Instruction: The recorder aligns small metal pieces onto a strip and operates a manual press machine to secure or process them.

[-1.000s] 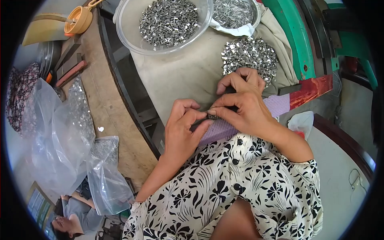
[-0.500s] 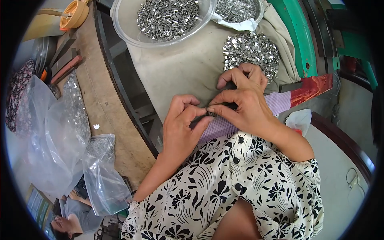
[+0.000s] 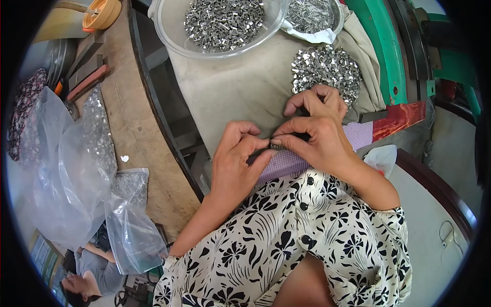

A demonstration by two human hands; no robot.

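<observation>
My left hand (image 3: 237, 156) and my right hand (image 3: 319, 138) meet over a strip of purple checked cloth (image 3: 286, 162) at the near edge of the work surface. Between their thumbs and forefingers is a small dark metal piece (image 3: 276, 146), mostly covered by the fingertips. Both hands are closed in a pinch on it. Just beyond the right hand lies a loose heap of small shiny metal pieces (image 3: 326, 69) on beige cloth (image 3: 220, 97). The right hand's other fingers curl near the heap's front edge.
A clear plastic tub (image 3: 169, 38) of metal pieces and a bowl (image 3: 338, 20) of thin metal pins stand at the back. A wooden bench (image 3: 130, 117) with plastic bags (image 3: 133, 235) is at left. Green machinery (image 3: 381, 51) rises at right. Another person (image 3: 97, 268) sits lower left.
The whole view has shifted slightly, so things appear a little to the right. Both hands keep their pinch on the small piece, with hardly any change of finger position.
</observation>
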